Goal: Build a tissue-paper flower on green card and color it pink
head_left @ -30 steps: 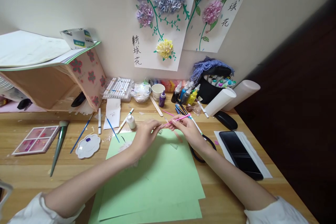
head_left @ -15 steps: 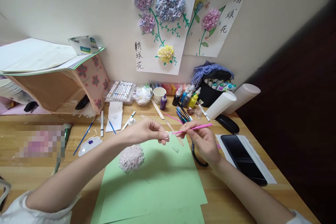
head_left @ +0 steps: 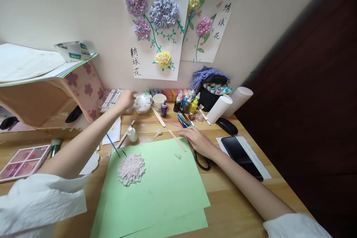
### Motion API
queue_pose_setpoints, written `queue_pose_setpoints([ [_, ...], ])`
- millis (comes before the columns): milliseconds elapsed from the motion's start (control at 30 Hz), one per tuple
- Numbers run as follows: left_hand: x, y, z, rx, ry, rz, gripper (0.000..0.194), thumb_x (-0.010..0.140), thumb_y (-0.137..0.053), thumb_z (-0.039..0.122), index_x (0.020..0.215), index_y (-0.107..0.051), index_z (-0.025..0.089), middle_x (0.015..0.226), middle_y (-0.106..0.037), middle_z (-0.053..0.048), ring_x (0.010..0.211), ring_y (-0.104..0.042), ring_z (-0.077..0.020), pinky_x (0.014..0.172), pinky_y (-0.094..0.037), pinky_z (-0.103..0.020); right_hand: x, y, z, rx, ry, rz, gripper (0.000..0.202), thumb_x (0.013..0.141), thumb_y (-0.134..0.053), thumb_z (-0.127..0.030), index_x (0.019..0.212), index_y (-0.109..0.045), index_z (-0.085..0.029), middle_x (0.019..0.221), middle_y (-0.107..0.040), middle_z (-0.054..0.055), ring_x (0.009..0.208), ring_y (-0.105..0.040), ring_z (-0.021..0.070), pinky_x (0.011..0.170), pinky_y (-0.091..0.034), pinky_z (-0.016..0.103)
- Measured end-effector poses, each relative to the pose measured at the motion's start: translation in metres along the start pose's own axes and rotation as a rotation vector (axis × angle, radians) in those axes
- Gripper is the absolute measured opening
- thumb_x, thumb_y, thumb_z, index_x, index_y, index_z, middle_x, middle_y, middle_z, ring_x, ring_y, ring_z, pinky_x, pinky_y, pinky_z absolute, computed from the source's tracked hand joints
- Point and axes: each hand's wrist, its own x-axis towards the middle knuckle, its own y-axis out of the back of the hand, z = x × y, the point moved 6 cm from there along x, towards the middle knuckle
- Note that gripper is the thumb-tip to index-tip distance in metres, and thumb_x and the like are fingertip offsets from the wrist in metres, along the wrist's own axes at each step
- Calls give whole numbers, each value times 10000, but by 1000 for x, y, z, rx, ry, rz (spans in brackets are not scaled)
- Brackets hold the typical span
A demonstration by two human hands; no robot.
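Observation:
My left hand [head_left: 126,101] reaches to the back, over the marker case [head_left: 110,98] and just left of a clear bowl of white scraps [head_left: 142,103]; its fingertips are hard to make out. On the table right of the green paper [head_left: 167,189], my right hand [head_left: 195,139] rests low, near the pens [head_left: 184,121] and black scissors handle [head_left: 203,164]. A bit of pink shows under its fingers, which are partly bent. The pale pink ruffled paper flower [head_left: 131,170] lies on the green paper's left part, beside a blue brush [head_left: 113,145].
Small paint bottles [head_left: 186,103], a paper cup [head_left: 160,101] and a black pouch [head_left: 213,91] line the wall. A white bottle [head_left: 132,134] stands behind the flower. Wooden sticks [head_left: 177,140] lie mid-table. A phone [head_left: 241,158] lies at right, a palette [head_left: 23,163] at left.
My hands have separated: the left moved back and left to the bowl, the right lowered to the table. The pink stick is no longer held up between them. The view has shifted.

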Motion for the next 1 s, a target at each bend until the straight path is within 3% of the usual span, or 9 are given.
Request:
queue_pose_setpoints([
  [133, -23, 20, 25, 76, -68, 71, 374, 812, -406, 108, 1136, -591, 72, 1209, -538, -189, 1140, -491, -278, 969, -364, -385, 20, -7, 1, -217, 32, -122, 366, 857, -414, -11, 1099, -621, -191, 1255, -567, 107, 1127, -478, 215, 912, -433, 397],
  [233, -70, 39, 63, 148, -187, 194, 315, 887, -352, 199, 1055, -605, 117, 1051, -566, -135, 1032, -517, -252, 895, -400, -364, 35, -4, 2, -311, -4, -137, 251, 891, -440, -85, 987, -650, -185, 1115, -626, 86, 1042, -519, 202, 870, -437, 341],
  [300, -105, 26, 82, 135, -223, 81, 298, 916, -347, 288, 890, -608, 145, 861, -587, -92, 853, -552, -227, 776, -431, -336, 45, -3, 6, -337, -71, -100, 213, 907, -441, -138, 957, -647, -163, 998, -644, 95, 977, -537, 211, 842, -436, 335],
  [433, -149, -39, 86, 191, -115, -212, 337, 904, -406, 404, 800, -580, 135, 827, -603, -122, 802, -573, -252, 711, -431, -346, 59, -7, 16, -371, -254, -18, 167, 889, -504, -231, 885, -632, -124, 927, -639, 140, 926, -558, 256, 782, -440, 351],
  [533, -148, -80, 73, 237, -27, -240, 286, 876, -473, 384, 883, -556, 111, 913, -594, -163, 890, -566, -290, 710, -434, -356, 62, -10, 19, -376, -344, 13, 139, 867, -535, -237, 864, -613, -121, 893, -643, 146, 881, -577, 267, 718, -437, 340],
  [633, -136, -100, 68, 197, -37, -225, 227, 849, -516, 318, 938, -527, 109, 970, -579, -158, 938, -547, -282, 748, -428, -358, 58, -9, 14, -358, -355, 26, 114, 872, -522, -225, 834, -597, -147, 837, -644, 108, 847, -582, 243, 688, -421, 309],
  [733, -129, -104, 67, 134, -40, -226, 82, 831, -487, 201, 860, -526, 135, 889, -580, -121, 870, -556, -255, 729, -424, -350, 50, -3, 6, -330, -339, 44, 133, 890, -493, -214, 800, -578, -164, 799, -635, 79, 813, -579, 210, 672, -409, 285],
  [867, -125, -103, 69, 5, -45, -218, 124, 838, -427, 130, 818, -549, 142, 838, -582, -104, 829, -570, -237, 741, -438, -366, 44, 6, -20, -276, -244, 49, 154, 905, -460, -213, 805, -570, -172, 788, -630, 58, 785, -570, 188, 670, -417, 279],
  [1000, -110, -102, 78, -187, -46, -180, 198, 887, -504, 260, 1005, -580, 121, 1011, -600, -92, 916, -583, -199, 812, -483, -395, 54, 10, -77, -249, 117, 116, 194, 849, -517, -198, 1033, -570, -166, 1045, -627, 109, 978, -529, 236, 833, -427, 355],
])
